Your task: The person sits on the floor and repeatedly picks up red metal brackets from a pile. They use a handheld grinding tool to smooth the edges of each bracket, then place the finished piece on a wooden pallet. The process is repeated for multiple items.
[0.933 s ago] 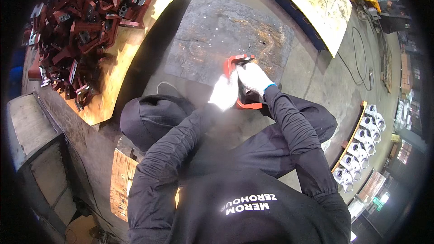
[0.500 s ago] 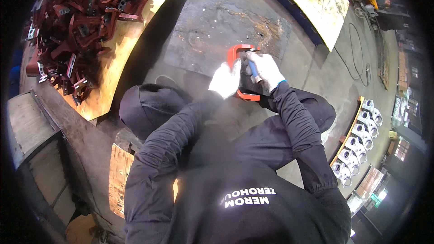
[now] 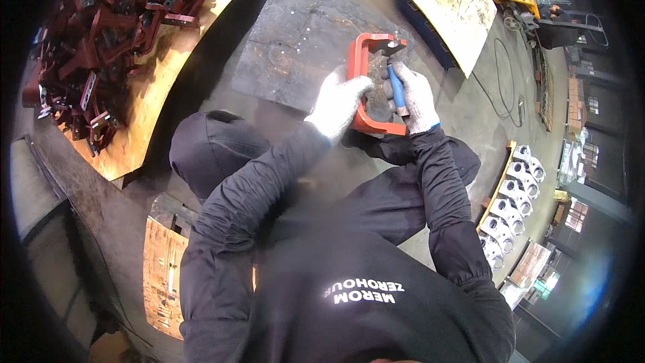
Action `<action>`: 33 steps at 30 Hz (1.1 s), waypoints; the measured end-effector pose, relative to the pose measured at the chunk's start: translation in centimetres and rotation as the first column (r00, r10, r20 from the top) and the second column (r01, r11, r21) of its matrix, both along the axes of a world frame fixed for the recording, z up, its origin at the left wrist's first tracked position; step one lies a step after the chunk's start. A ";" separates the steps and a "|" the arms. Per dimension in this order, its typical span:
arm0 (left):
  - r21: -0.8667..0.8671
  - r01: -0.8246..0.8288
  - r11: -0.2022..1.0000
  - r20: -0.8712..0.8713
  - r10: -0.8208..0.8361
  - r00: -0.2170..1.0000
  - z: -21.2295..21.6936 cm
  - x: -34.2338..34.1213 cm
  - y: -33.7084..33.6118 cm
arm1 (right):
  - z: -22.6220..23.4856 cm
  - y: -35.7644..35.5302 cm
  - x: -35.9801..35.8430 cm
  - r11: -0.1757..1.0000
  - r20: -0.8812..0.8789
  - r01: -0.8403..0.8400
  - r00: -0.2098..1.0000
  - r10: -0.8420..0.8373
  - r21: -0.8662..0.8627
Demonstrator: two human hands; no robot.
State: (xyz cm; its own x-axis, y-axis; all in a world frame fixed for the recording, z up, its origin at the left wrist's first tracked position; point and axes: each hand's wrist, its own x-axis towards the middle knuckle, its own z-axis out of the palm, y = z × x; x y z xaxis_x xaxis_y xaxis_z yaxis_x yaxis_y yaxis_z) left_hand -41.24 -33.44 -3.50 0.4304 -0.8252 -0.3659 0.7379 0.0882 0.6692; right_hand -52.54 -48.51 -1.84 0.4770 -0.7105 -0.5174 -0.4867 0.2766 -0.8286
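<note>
A red C-shaped metal bracket (image 3: pixel 359 60) is up in front of me, above my knees. My left hand (image 3: pixel 339 104), in a white glove, is closed around its long side, with the thumb over the inner edge. My right hand (image 3: pixel 418 99), gloved too, grips a blue cylindrical tool (image 3: pixel 396 89) with a silver end. That tool lies across the open side of the bracket; its working tip cannot be made out. Dark, soiled glove fingers show inside the bracket.
Dark red brackets (image 3: pixel 101 40) are heaped on a wooden board (image 3: pixel 158 87) at the far left. A dark plate (image 3: pixel 282 47) lies on the floor ahead. Another wooden board (image 3: pixel 447 7) stands at the upper right. Silver castings (image 3: pixel 514 195) sit in rows at right.
The bracket has turned and risen, so its open side shows more. My left hand has shifted its hold along it. The blue tool has come into fuller view in my right hand.
</note>
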 end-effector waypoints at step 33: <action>0.225 -0.461 0.858 0.943 -0.311 -0.118 -1.1 5.9 3.3 | 0.3 3.5 4.0 0.914 0.318 -0.107 0.948 -0.026 0.392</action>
